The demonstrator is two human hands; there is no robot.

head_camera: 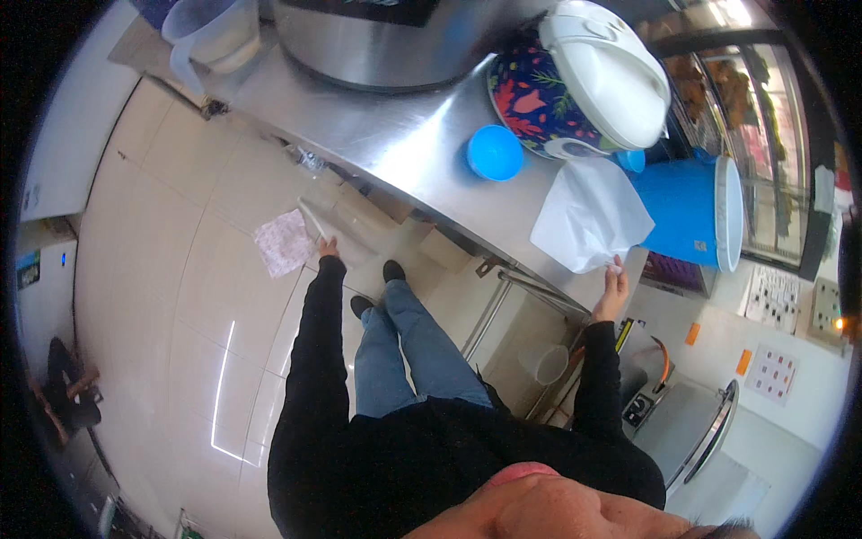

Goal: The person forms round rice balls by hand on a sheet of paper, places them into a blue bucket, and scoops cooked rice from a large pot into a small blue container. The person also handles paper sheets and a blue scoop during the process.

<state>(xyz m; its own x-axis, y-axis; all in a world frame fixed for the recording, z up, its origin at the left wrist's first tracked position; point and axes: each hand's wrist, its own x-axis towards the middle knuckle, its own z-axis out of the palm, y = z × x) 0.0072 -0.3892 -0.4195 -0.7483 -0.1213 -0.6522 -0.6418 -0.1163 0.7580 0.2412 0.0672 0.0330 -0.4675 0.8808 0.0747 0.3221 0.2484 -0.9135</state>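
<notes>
My left hand (329,250) reaches out low over the floor, its fingers closed at the edge of a pink-and-white patterned cloth (283,242). A narrow pale strip (312,217) rises beside these fingers; what it belongs to is unclear. With its fingertips, my right hand (611,291) pinches the near corner of a thin white sheet (589,215), paper or plastic. That sheet spreads over the right end of the steel table (377,141), creased toward the pinched corner. Just beyond it stands a small blue bowl (495,153).
A rice cooker (606,74) with floral sides, a large steel appliance (377,47) and a translucent jug (215,40) stand on the table. At right are a blue bucket (687,212) and a glass-doored cabinet (761,121). Below are a metal rail (488,320) and a clear container (544,364).
</notes>
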